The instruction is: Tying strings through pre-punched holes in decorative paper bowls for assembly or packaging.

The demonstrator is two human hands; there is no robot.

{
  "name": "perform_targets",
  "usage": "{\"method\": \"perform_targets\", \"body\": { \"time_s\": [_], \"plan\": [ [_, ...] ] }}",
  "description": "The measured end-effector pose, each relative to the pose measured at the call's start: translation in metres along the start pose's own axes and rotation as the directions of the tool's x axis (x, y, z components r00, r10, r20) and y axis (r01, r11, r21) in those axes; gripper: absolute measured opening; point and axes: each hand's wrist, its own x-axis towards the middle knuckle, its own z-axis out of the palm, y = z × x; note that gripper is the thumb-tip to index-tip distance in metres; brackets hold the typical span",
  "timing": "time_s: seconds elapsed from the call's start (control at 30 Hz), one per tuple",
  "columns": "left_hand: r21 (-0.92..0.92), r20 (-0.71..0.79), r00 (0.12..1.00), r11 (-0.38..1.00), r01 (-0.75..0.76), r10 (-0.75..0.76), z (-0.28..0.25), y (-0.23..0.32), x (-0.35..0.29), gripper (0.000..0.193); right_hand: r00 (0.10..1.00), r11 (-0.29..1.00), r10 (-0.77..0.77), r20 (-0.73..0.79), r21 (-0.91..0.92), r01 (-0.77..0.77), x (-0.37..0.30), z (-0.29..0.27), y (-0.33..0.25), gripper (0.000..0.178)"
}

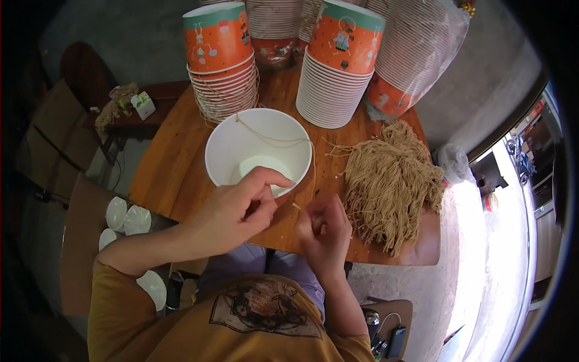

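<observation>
A white paper bucket (226,148) stands open-topped at the near middle of the wooden table. A thin tan string (271,142) crosses its mouth and hangs over the right rim toward my right hand. My left hand (241,208) is at the bucket's near side, fingers curled, the forefinger bent over the near rim; what its fingers hold, if anything, is hidden. Just right of the bucket, my right hand (325,232) has its fingertips pinched together on the string, and a short pale end pokes out on their left. A loose bundle of tan strings (392,184) lies right of it.
Behind the bucket rise two stacks of orange-and-green paper buckets, the left stack (220,66) draped with strings, the right stack (338,66) without. A plastic-wrapped stack (416,54) stands farther right. White lids or cups (137,220) lie on a brown surface at lower left.
</observation>
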Motion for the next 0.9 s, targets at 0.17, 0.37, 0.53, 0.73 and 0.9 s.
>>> {"method": "perform_targets", "body": {
  "time_s": [0.17, 0.37, 0.53, 0.73, 0.9],
  "plan": [
    [0.505, -0.074, 0.933, 0.820, -0.269, 0.352, -0.007, -0.016, 0.010, 0.024, 0.991, 0.990, -0.095, -0.091, -0.109, 0.085, 0.002, 0.016, 0.008, 0.018],
    [0.411, -0.031, 0.985, 0.901, -0.140, 0.167, -0.009, -0.015, 0.009, 0.028, 0.991, 0.990, -0.096, -0.091, -0.109, 0.086, 0.006, 0.024, 0.009, 0.019],
    [0.413, -0.052, 0.979, 0.897, -0.156, 0.195, -0.007, -0.015, 0.009, 0.024, 0.989, 0.990, -0.113, -0.099, -0.101, 0.103, 0.008, 0.028, 0.011, 0.020],
    [0.382, -0.079, 0.981, 0.914, -0.136, 0.179, -0.007, -0.018, 0.011, 0.023, 0.988, 0.991, -0.112, -0.105, -0.088, 0.103, 0.011, 0.033, 0.013, 0.020],
    [0.295, 0.059, 0.998, 0.955, -0.018, 0.000, -0.023, -0.010, 0.032, 0.023, 0.984, 0.989, -0.126, -0.123, -0.093, 0.115, 0.012, 0.035, 0.013, 0.021]
  ]
}}
